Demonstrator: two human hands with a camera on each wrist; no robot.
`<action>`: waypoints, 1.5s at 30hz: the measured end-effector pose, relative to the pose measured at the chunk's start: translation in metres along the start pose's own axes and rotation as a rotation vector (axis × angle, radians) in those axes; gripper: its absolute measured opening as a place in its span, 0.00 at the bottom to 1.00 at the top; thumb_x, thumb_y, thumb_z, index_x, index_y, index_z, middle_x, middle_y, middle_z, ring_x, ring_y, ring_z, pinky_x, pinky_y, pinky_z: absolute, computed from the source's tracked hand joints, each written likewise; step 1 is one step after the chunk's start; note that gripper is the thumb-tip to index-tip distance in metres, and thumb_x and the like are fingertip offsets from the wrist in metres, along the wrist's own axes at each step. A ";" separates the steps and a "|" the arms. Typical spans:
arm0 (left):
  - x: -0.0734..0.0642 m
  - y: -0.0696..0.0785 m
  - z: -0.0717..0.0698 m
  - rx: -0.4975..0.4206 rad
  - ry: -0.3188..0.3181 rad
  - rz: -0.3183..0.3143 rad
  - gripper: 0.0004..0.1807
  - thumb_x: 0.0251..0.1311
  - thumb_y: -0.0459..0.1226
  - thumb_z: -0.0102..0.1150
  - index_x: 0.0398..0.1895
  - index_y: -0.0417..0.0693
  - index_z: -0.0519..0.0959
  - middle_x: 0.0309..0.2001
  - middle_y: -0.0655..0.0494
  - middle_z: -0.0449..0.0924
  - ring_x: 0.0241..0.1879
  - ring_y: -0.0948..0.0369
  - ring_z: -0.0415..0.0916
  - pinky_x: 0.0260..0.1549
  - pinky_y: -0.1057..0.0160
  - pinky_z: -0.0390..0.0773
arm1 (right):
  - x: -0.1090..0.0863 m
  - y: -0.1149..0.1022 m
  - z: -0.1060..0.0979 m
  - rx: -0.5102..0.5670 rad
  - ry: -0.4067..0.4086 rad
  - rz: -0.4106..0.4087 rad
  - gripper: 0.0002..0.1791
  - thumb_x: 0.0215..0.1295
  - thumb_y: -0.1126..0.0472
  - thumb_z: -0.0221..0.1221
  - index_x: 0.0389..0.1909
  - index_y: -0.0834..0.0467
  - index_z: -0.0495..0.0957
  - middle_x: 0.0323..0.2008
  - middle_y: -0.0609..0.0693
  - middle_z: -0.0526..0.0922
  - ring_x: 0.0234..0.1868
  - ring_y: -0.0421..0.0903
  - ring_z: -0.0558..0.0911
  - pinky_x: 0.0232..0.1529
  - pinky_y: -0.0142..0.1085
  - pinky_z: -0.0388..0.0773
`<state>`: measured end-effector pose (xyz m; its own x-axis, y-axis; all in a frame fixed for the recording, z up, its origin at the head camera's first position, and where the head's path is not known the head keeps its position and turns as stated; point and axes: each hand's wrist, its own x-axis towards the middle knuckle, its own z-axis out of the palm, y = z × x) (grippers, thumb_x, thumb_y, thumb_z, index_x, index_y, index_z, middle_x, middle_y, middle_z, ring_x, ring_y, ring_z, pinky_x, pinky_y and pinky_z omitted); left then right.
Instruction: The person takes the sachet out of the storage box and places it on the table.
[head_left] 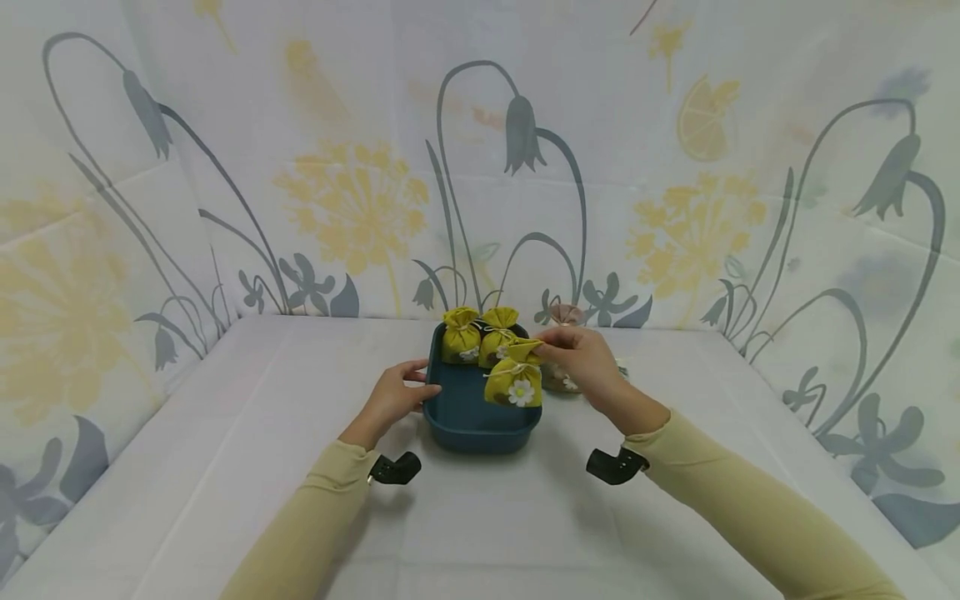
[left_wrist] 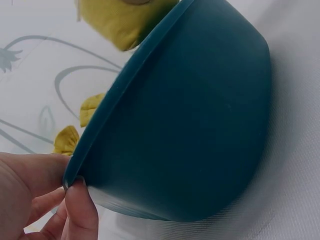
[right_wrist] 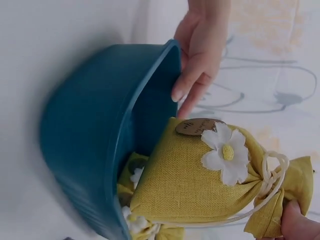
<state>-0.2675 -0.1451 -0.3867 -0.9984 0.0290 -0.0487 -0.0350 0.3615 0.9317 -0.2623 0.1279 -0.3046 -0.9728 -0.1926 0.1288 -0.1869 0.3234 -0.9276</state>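
Note:
My right hand (head_left: 581,362) pinches the gathered top of a yellow drawstring pouch (right_wrist: 195,180), which bears a white cloth flower and a small brown tag. The pouch hangs over the right side of a teal plastic basin (head_left: 480,437). With thumb and fingers my left hand (head_left: 395,396) grips the basin's left rim; the left wrist view shows the thumb over the edge and fingers outside. Two more yellow pouches, one on the left (head_left: 461,337) and one beside it (head_left: 495,340), stand upright at the basin's far end.
Behind my right hand stands a brownish-pink pouch (head_left: 566,317), partly hidden, to the right of the basin. A white cloth (head_left: 247,467) covers the table, and a flower-printed sheet (head_left: 360,100) hangs at the back and sides.

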 end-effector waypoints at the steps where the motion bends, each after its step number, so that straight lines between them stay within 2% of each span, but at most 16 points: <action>1: 0.000 0.000 0.000 0.002 0.000 -0.001 0.31 0.58 0.34 0.62 0.65 0.42 0.65 0.54 0.37 0.70 0.35 0.54 0.80 0.33 0.61 0.81 | -0.002 0.001 -0.002 0.009 0.003 0.003 0.12 0.64 0.66 0.57 0.45 0.68 0.78 0.39 0.53 0.81 0.41 0.44 0.78 0.42 0.32 0.75; 7: -0.001 0.000 0.000 0.001 0.002 -0.006 0.31 0.58 0.34 0.62 0.65 0.42 0.65 0.54 0.37 0.70 0.36 0.52 0.80 0.32 0.61 0.81 | -0.013 0.009 -0.016 0.040 0.032 0.015 0.13 0.64 0.66 0.57 0.46 0.70 0.77 0.37 0.51 0.81 0.39 0.42 0.78 0.41 0.30 0.75; 16: 0.000 0.000 0.001 -0.003 0.002 0.003 0.31 0.58 0.34 0.62 0.65 0.42 0.65 0.54 0.37 0.70 0.36 0.51 0.80 0.32 0.61 0.81 | -0.029 0.022 -0.041 -0.011 0.080 0.044 0.15 0.65 0.65 0.56 0.48 0.72 0.75 0.38 0.51 0.79 0.38 0.39 0.77 0.41 0.27 0.74; 23: 0.000 0.001 0.002 0.001 0.008 -0.001 0.31 0.58 0.34 0.62 0.65 0.42 0.65 0.54 0.37 0.70 0.35 0.53 0.80 0.32 0.61 0.81 | -0.034 0.035 -0.058 -0.003 0.100 0.018 0.16 0.66 0.66 0.55 0.49 0.74 0.74 0.36 0.45 0.80 0.38 0.34 0.77 0.43 0.25 0.72; 26: 0.000 0.001 0.002 0.005 0.010 -0.004 0.31 0.58 0.34 0.62 0.65 0.42 0.65 0.54 0.37 0.70 0.34 0.54 0.80 0.32 0.61 0.81 | -0.036 0.040 -0.064 -0.010 0.104 0.010 0.17 0.66 0.66 0.55 0.50 0.75 0.73 0.35 0.43 0.80 0.38 0.34 0.77 0.45 0.27 0.72; 34: 0.000 0.001 0.001 -0.005 0.015 -0.008 0.31 0.57 0.34 0.62 0.65 0.43 0.66 0.54 0.38 0.70 0.36 0.53 0.80 0.32 0.62 0.81 | -0.035 0.055 -0.076 -0.083 0.116 0.031 0.17 0.67 0.64 0.54 0.50 0.74 0.73 0.37 0.46 0.81 0.38 0.33 0.77 0.53 0.43 0.70; 41: 0.001 0.000 0.002 0.003 0.017 -0.011 0.31 0.57 0.34 0.63 0.65 0.43 0.66 0.54 0.38 0.71 0.36 0.52 0.80 0.32 0.62 0.80 | -0.027 0.075 -0.089 -0.083 0.109 0.068 0.18 0.67 0.65 0.54 0.51 0.76 0.72 0.35 0.45 0.81 0.36 0.31 0.76 0.55 0.49 0.67; 45: 0.001 0.000 0.002 0.004 0.020 -0.012 0.31 0.57 0.34 0.63 0.65 0.42 0.66 0.53 0.39 0.71 0.36 0.52 0.80 0.32 0.62 0.81 | -0.019 0.085 -0.094 -0.095 0.132 0.084 0.18 0.67 0.65 0.54 0.51 0.76 0.72 0.34 0.44 0.82 0.34 0.31 0.75 0.56 0.52 0.66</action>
<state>-0.2680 -0.1431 -0.3871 -0.9986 0.0061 -0.0531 -0.0472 0.3656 0.9296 -0.2729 0.2460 -0.3526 -0.9939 -0.0395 0.1033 -0.1103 0.4208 -0.9004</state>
